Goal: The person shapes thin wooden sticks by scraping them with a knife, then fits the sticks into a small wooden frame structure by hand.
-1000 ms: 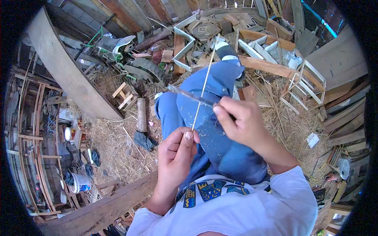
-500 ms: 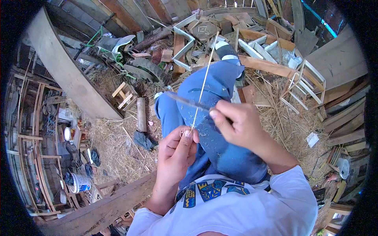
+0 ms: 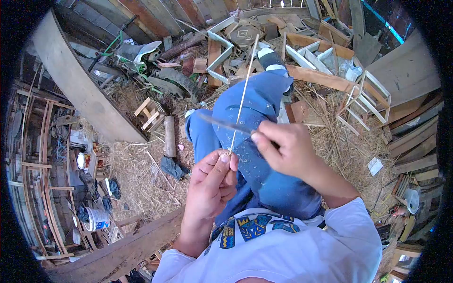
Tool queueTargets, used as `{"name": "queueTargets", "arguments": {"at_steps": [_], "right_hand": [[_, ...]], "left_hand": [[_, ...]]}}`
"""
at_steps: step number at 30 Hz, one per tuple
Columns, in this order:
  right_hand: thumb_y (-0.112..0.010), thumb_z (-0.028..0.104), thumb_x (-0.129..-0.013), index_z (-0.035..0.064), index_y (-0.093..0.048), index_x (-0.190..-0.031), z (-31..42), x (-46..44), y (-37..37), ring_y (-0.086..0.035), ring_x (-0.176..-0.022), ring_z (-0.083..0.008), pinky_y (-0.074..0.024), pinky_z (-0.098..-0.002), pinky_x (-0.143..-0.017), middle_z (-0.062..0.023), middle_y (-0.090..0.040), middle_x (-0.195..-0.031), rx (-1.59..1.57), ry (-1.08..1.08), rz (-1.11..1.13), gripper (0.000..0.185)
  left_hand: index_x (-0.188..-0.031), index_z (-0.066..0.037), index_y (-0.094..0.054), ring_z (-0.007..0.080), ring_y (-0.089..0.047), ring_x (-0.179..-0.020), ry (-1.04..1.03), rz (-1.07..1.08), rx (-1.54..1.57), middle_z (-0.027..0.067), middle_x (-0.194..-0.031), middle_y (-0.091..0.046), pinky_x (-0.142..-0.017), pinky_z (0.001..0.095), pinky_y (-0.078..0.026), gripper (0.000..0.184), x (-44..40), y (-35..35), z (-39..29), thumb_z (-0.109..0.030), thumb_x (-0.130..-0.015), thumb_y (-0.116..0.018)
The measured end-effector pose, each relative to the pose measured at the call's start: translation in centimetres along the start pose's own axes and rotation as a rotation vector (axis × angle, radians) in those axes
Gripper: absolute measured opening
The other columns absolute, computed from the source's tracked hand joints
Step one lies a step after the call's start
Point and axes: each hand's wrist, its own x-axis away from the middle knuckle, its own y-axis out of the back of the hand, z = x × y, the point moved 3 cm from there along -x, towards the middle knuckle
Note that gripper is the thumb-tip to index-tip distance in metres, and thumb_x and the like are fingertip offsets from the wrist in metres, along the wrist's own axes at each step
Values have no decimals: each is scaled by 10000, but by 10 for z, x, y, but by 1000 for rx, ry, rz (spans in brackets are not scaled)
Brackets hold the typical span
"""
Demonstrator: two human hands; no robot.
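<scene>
A thin pale stick slants upward from my left hand, whose thumb and fingers pinch its lower end. Pale curled bits show at the fingertips there. My right hand is closed round the near end of a knife; its handle is hidden in the fingers and the blade is blurred. The blade points left and crosses the stick a little above my left hand. Below both hands are legs in blue trousers, dotted with small pale shavings.
Straw covers the ground. A wooden beam lies at lower left, near a white bucket. White wooden frames and scrap boards are at upper right. A large curved board and a green-framed machine stand at upper left.
The upper end of the stick has tilted slightly left, then lower. The knife has shifted a little along the stick and its blade now blurs. Both hands keep their hold.
</scene>
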Motion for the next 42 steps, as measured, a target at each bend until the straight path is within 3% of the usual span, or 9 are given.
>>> {"name": "queueTargets", "arguments": {"at_steps": [12,14,18,26,28,29,32,36,42], "right_hand": [[-674,274,-979,107,-582,-786,8,5,-2,-648,-568,-349,-464,-471,-487,-123,-604,-624,-27,87,133,271],[-710,181,-948,75,-582,-749,-2,-2,4,-604,-528,-303,-430,-419,-487,-114,-546,-590,-41,1,-7,259],[-670,294,-981,108,-573,-787,11,10,-6,-647,-576,-356,-468,-477,-493,-124,-591,-624,-72,119,138,286],[-672,262,-978,91,-577,-788,11,7,-1,-639,-579,-358,-469,-465,-504,-128,-598,-637,-61,142,131,272],[-670,257,-987,86,-599,-802,-4,2,5,-628,-565,-350,-459,-444,-501,-132,-594,-643,-90,-4,34,261],[-652,250,-1012,82,-619,-819,-14,0,6,-611,-543,-287,-454,-411,-517,-147,-558,-640,-209,-171,-39,258],[-622,312,-1060,81,-623,-845,-32,-1,10,-435,-568,-45,-332,-260,-502,29,-501,-636,-586,-410,-100,316],[-622,323,-1065,91,-622,-891,-19,-2,5,-389,-583,-2,-272,-218,-501,98,-485,-685,-928,-566,7,290],[-667,279,-1041,90,-623,-1003,-5,4,-1,-370,-491,2,-237,-223,-426,93,-488,-666,-1058,-640,0,198]], "left_hand": [[-996,-64,-603,18,-258,-494,-40,-27,-38,-78,-629,-374,-435,221,-193,260,2,1,2,-243,-1132,-472],[-982,-47,-622,11,-311,-523,-125,-141,-191,-72,-645,-430,-454,217,-216,258,1,1,2,-220,-1125,-494],[-982,-28,-643,3,-364,-562,-209,-203,-286,-65,-667,-481,-486,202,-242,249,5,-5,3,-189,-1118,-510],[-1027,20,-646,4,-399,-652,-339,-287,-589,-62,-741,-502,-566,196,-305,202,11,-17,-3,-100,-1103,-502],[-1044,16,-637,6,-411,-664,-356,-271,-563,-57,-749,-502,-578,192,-312,188,9,-13,-1,-81,-1102,-486],[-1061,13,-628,9,-423,-675,-383,-258,-539,-53,-756,-502,-591,188,-319,179,7,-11,0,-62,-1101,-471],[-1138,-1,-569,32,-451,-669,-400,-261,-477,-10,-765,-561,-591,195,-341,132,-3,-6,6,-72,-1105,-463],[-1184,-22,-509,82,-523,-676,-383,-234,-341,71,-823,-663,-626,228,-411,123,-14,0,5,-115,-1110,-476],[-1194,-68,-549,193,-683,-1018,-388,-155,5,168,-1146,-725,-921,329,-521,129,-16,1,-4,-152,-1100,-518]]}}
